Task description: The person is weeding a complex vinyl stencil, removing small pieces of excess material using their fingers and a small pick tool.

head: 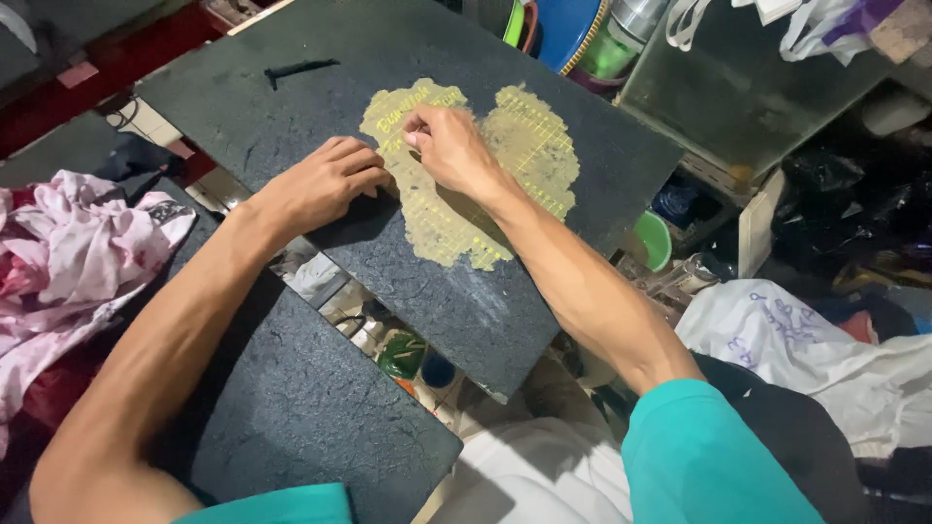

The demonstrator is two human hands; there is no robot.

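Observation:
A tan, roughly heart-shaped piece of material (524, 146) with a yellow grid and markings lies flat on a dark grey board (291, 107). My left hand (325, 180) rests curled on the board at the piece's left edge, pressing it down. My right hand (451, 146) sits on top of the piece with its fingertips pinched together near the upper left part; whether a small tool is between them is hidden. Both forearms reach in from teal sleeves at the bottom.
A second dark board (320, 417) lies lower left. A small black object (296, 70) rests on the upper board's far side. Pink and white cloth (68, 252) is heaped at left. Bowls, jars and white bags (806, 340) crowd the right.

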